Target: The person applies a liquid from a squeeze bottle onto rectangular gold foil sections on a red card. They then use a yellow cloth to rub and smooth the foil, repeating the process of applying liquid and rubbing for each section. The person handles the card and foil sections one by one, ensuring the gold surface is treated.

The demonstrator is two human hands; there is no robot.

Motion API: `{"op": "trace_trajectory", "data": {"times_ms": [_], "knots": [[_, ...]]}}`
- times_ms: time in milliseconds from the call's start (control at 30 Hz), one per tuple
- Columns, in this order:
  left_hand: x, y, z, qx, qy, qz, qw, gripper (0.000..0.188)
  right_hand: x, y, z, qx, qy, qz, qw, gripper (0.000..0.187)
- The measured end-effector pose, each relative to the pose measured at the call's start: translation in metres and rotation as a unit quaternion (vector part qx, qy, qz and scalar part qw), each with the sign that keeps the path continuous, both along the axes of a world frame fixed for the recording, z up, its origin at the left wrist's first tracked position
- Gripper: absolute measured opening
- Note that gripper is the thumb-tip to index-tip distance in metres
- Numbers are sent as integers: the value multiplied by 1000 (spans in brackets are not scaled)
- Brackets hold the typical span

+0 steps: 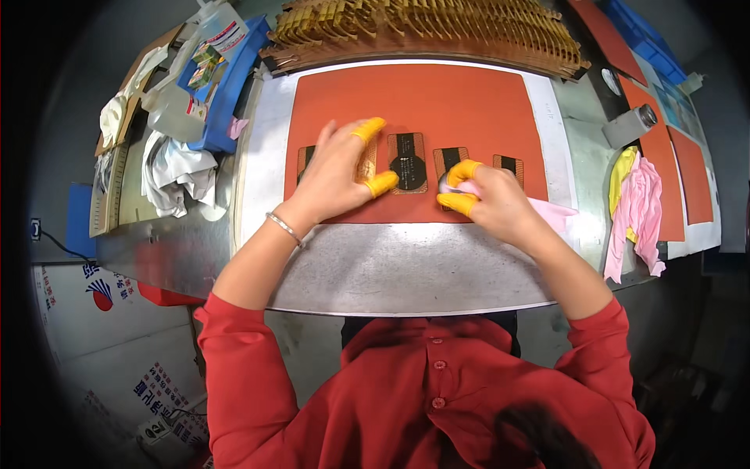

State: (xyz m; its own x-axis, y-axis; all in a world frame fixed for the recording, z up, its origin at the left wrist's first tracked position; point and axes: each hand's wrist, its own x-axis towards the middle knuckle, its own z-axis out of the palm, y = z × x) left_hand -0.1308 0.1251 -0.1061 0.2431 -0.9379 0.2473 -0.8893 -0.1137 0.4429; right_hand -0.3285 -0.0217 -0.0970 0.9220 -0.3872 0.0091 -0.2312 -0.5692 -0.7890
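Note:
Several small flat rectangular pieces, black with copper-coloured patterned edges, lie in a row on an orange-red mat (437, 98). My left hand (332, 172), with yellow finger cots on thumb and index finger, is over the left pieces. Its fingers are spread and partly cover two of them. Just right of its thumb lies a piece with a round lower part (407, 166). My right hand (496, 199), also in yellow finger cots, pinches a bunched pink cloth (553, 213) at the lower edge of another piece (448, 159). Whether the cloth touches that piece is hard to tell. The rightmost piece (509, 164) is partly behind this hand.
A long rack of upright copper-coloured pieces (430, 35) spans the back. At left are a blue tray (234, 86), a squeeze bottle (173, 112) and a white rag (178, 173). At right lie a capped clear bottle (630, 126) and pink and yellow cloths (637, 203).

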Motion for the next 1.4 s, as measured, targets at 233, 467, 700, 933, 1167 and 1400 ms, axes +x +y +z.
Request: {"op": "trace_trajectory", "data": {"times_ms": [233, 467, 700, 933, 1167, 1400], "knots": [[60, 63, -23, -223, 63, 177, 957, 21, 45, 25, -29, -183, 9, -14, 983, 16], [80, 72, -42, -221, 126, 184, 949, 17, 56, 34, -29, -268, 45, -51, 961, 13], [90, 76, -51, -161, 183, 215, 946, 18, 61, 34, -33, -258, 57, -73, 962, 9], [89, 76, -66, -210, 257, 216, 918, 17, 58, 39, -36, -250, 24, -70, 965, 13], [94, 74, -66, -190, 257, 226, 920, 17, 74, 25, -33, -280, 49, -65, 957, 9], [87, 73, -61, -189, 258, 217, 922, 16, 80, 13, -37, -300, 54, -69, 950, 13]]}}
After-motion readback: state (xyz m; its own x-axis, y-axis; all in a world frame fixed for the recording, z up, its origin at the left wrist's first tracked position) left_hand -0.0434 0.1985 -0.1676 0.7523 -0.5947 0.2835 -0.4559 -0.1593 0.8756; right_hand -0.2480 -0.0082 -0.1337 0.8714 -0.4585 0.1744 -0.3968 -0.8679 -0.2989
